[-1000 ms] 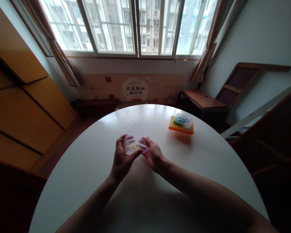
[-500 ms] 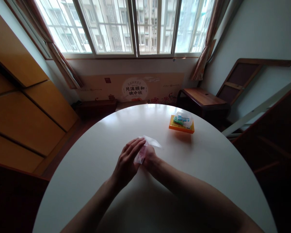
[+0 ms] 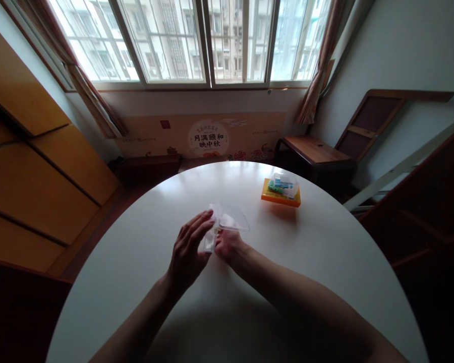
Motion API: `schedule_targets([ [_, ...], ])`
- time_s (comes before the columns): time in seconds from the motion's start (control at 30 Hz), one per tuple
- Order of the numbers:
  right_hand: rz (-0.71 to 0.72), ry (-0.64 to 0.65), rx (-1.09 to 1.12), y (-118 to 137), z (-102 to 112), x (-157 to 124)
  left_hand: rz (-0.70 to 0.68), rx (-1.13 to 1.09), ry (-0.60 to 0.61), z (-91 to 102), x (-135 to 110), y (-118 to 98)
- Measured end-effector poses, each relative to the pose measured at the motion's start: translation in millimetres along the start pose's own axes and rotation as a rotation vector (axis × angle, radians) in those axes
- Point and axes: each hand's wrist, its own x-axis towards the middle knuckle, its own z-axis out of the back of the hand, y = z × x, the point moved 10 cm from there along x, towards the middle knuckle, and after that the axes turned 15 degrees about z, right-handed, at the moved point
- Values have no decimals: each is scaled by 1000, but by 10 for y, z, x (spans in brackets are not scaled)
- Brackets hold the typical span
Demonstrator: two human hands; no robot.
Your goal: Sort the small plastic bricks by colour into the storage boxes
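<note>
A small clear plastic box (image 3: 209, 241) with its lid (image 3: 236, 218) swung out to the right is tilted on its side above the white table. My left hand (image 3: 188, 247) grips it from the left, fingers over the far side and thumb along the near bottom edge. At the box's open side is my right hand (image 3: 229, 245), its fingers curled in toward the mouth. A tiny yellowish spot shows by those fingertips, too small to name. What the right fingers hold, if anything, is mostly hidden.
An orange-yellow flat box (image 3: 281, 199) lies at the right back of the round white table (image 3: 136, 262). On top of it rests a clear container (image 3: 287, 184) with blue and green pieces. Beyond the table stands a wooden chair (image 3: 316, 149).
Both hands have shifted slightly left with the box. The right hand has drawn back a little from the box's inside, and the lid now shows more fully.
</note>
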Motion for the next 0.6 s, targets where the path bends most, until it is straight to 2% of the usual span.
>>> schedule_targets([
  [0.07,-40,-77,52,-13,69,-15,118,-45,-88,130,61,161],
  [0.2,-208,-328,159,-117,261,-119,313,-173,-238,461,201,592],
  [0.27,-253,-372,133,-154,283,-136,395,-227,-309,659,255,860],
  [0.33,-259,-365,89,-195,251,-99,524,-282,-294,766,286,1192],
  [0.4,-239,-335,40,-250,184,-11,634,-345,-213,791,289,1499],
  [0.47,-198,-304,-6,-314,102,126,691,-331,-156,833,269,1727],
  [0.53,-76,-233,-171,-291,20,333,745,-255,-123,900,233,1915],
  [0.6,166,-75,-572,-126,-141,568,795,-132,-88,977,199,2057],
])
